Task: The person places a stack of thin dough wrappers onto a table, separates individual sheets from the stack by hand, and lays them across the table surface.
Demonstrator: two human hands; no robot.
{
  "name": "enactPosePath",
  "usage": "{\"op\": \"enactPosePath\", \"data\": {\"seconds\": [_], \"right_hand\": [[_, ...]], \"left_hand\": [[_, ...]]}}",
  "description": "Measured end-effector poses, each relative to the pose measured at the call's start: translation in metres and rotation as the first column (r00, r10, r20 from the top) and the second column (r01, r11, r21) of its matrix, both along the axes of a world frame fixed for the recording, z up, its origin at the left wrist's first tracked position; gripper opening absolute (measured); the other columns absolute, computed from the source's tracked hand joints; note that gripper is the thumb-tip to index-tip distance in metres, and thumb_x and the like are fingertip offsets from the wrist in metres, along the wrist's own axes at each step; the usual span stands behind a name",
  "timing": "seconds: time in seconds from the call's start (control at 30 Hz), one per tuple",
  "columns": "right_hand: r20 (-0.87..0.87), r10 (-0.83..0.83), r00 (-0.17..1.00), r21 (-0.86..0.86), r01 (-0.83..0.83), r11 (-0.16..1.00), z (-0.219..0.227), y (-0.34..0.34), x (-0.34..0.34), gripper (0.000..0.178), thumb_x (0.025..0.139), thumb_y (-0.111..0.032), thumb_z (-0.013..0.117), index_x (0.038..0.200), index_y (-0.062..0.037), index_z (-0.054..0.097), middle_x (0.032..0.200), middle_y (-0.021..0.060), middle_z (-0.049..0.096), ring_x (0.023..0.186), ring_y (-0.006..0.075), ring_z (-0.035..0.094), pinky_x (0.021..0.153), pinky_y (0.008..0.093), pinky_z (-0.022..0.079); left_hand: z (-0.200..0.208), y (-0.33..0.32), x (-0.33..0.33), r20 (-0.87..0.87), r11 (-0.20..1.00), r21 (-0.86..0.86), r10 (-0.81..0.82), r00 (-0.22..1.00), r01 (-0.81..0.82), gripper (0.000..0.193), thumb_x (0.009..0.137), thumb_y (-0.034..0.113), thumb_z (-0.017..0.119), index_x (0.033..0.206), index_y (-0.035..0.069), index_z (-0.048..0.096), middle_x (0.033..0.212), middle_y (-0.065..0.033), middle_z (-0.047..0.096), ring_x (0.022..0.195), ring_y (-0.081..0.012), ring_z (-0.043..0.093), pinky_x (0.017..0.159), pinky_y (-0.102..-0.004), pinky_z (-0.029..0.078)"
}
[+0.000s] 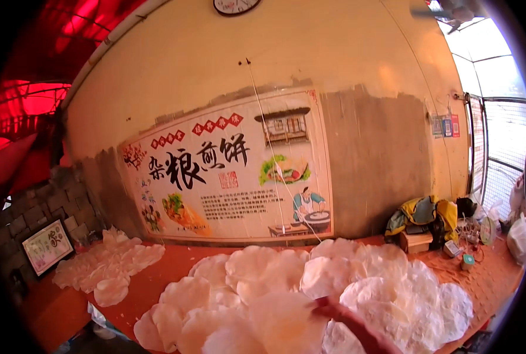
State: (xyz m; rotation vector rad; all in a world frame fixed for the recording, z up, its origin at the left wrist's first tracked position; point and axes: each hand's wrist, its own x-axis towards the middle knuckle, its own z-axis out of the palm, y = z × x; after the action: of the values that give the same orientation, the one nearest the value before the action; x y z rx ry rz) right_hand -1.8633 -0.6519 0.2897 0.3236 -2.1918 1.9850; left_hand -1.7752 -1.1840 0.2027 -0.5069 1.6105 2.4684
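Note:
From the lower right my right forearm reaches over the table, and my right hand (328, 308) has its fingers closed at the right edge of a thin, round, pale pancake (283, 323). That pancake lies over or just above several others; how far it is lifted cannot be told. Around it overlapping thin pancakes (183, 292) spread across the front of the table. To the right of my hand is a shinier, crinkled heap of round sheets (392, 295). My left hand is out of sight.
The orange-red table (171, 259) runs along a wall with a large poster (233, 171). More pancakes (106, 262) lie at its left end, near a framed sign (47, 246). At the right are a yellow-and-grey cloth (425, 215), a wooden box (416, 242) and a white plastic bag (519, 239).

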Motion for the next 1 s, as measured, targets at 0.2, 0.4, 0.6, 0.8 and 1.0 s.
{"op": "enactPosePath", "data": {"seconds": [0.2,0.4,0.6,0.8,1.0], "right_hand": [[0.099,-0.178,0.979,-0.175,0.193,0.966,0.103,0.108,0.078,0.031,0.080,-0.014,0.065,0.106,0.0034,0.065,0.082,0.0132,0.070,0.069,0.0190,0.068,0.068,0.0309,0.056],[0.061,-0.731,0.679,0.554,0.587,0.591,-0.022,0.176,0.093,0.051,0.066,-0.020,0.075,0.108,0.0046,0.060,0.093,0.0203,0.067,0.086,0.0355,0.065,0.075,0.0424,0.054],[-0.446,-0.581,0.681,0.618,0.704,0.351,-0.046,0.123,0.120,0.070,0.072,-0.042,0.079,0.123,-0.0002,0.055,0.111,0.0241,0.060,0.103,0.0414,0.057,0.089,0.0473,0.048],[-0.484,-0.691,0.537,0.466,0.826,0.316,0.089,0.096,0.100,0.049,0.084,-0.032,0.073,0.119,-0.0017,0.060,0.102,0.0221,0.065,0.092,0.0378,0.062,0.077,0.0419,0.050],[-0.398,-0.526,0.752,0.725,0.609,0.322,0.070,0.042,0.131,0.050,0.083,-0.035,0.070,0.122,-0.0047,0.060,0.118,0.0238,0.061,0.104,0.0391,0.061,0.087,0.0437,0.050]], "left_hand": [[0.051,-0.044,0.003,-0.129,0.993,0.115,0.048,0.990,-0.033,0.044,0.080,0.012,0.068,0.121,0.001,0.057,0.100,-0.0098,0.067,0.091,-0.0261,0.066,0.078,-0.0381,0.058],[0.150,-0.016,0.001,-0.325,0.994,-0.003,-0.103,0.940,0.107,0.045,0.082,0.010,0.068,0.124,0.000,0.056,0.111,-0.0097,0.064,0.101,-0.0239,0.062,0.086,-0.0374,0.054],[0.300,0.120,-0.039,-0.350,0.830,-0.533,-0.394,0.850,0.166,0.041,0.084,0.010,0.063,0.123,-0.001,0.059,0.106,-0.0082,0.066,0.096,-0.0185,0.063,0.084,-0.0340,0.051],[0.263,0.298,-0.011,-0.074,0.185,-0.955,-0.905,0.418,0.232,0.029,0.086,0.017,0.059,0.111,0.003,0.062,0.092,-0.0222,0.066,0.089,-0.0371,0.065,0.076,-0.0431,0.051],[0.057,0.301,0.064,0.135,-0.158,-0.987,-0.916,0.377,-0.030,0.049,0.078,0.028,0.067,0.118,0.002,0.060,0.125,-0.0267,0.054,0.122,-0.0428,0.047,0.099,-0.0559,0.037]]}}
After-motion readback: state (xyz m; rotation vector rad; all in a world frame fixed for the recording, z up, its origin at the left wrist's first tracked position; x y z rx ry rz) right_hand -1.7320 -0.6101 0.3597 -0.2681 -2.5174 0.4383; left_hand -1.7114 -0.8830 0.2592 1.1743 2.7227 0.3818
